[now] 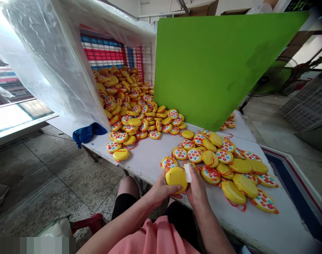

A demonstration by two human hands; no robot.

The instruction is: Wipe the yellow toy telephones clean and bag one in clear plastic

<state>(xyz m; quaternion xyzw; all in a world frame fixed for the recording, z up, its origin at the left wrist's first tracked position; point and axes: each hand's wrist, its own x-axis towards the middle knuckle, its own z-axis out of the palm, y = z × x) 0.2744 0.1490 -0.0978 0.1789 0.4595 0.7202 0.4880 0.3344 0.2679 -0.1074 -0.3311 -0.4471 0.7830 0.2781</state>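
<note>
In my left hand [162, 188] is a round yellow plastic toy [176, 179], its plain back facing up and an orange bit showing at its upper left edge. My left thumb lies across its lower part. My right hand [196, 187] is closed around a small white piece [188, 173], perhaps paper or cloth, against the toy's right edge. Just beyond my hands lies a loose group of similar toys, some showing white faces with coloured buttons [195, 155], others yellow backs [210, 158]. Orange cords run among them.
A big heap of the same toys [129, 95] spills from a plastic-covered crate [78, 77] at the left. A green board [203, 70] stands behind the white table [147, 155]. A blue cloth [88, 133] hangs at the table's left edge. A fan [269, 77] stands at right.
</note>
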